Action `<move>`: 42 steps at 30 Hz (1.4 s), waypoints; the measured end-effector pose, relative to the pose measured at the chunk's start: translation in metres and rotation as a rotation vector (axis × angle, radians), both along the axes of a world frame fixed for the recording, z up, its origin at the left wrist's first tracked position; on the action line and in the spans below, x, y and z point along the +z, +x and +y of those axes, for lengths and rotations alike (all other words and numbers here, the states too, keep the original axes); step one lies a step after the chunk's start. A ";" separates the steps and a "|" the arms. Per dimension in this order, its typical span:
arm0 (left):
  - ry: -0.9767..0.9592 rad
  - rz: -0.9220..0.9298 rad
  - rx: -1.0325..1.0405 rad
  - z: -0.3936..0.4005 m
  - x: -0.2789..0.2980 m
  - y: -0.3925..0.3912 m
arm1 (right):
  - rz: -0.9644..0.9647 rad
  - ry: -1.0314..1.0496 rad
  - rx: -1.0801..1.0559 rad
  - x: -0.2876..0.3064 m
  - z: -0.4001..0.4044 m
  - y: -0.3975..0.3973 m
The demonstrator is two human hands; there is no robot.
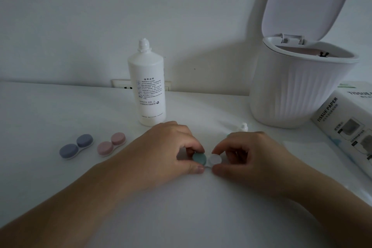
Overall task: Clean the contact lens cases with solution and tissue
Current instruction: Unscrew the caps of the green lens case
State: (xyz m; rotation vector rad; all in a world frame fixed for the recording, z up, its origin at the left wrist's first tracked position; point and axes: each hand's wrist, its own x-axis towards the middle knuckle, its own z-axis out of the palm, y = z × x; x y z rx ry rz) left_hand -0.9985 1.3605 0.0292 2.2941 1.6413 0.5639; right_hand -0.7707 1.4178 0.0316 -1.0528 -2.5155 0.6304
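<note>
Between my hands on the worktop [181, 217], the lens case [205, 160] lies 9-to-3; left grip [171, 151] pinches its teal cap [199, 158], right grip [251, 153] its white cap [215, 159].

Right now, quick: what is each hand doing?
Left hand: fingers pinch the green cap of the contact lens case.
Right hand: fingers pinch the white cap of the same case.
</note>
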 end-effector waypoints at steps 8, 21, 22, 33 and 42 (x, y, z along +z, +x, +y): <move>-0.016 -0.027 0.079 -0.003 0.001 0.006 | 0.068 -0.079 -0.005 0.001 -0.001 -0.002; -0.028 -0.098 0.192 -0.009 -0.003 0.014 | 0.055 -0.120 -0.018 0.003 0.000 -0.003; -0.034 -0.106 0.200 -0.009 -0.003 0.014 | 0.052 -0.117 -0.016 0.002 0.000 -0.003; -0.109 -0.104 0.265 -0.008 -0.004 0.016 | 0.079 -0.104 -0.011 -0.001 0.003 -0.002; -0.147 -0.084 0.329 -0.009 -0.002 0.020 | 0.112 -0.099 -0.016 -0.005 0.006 -0.001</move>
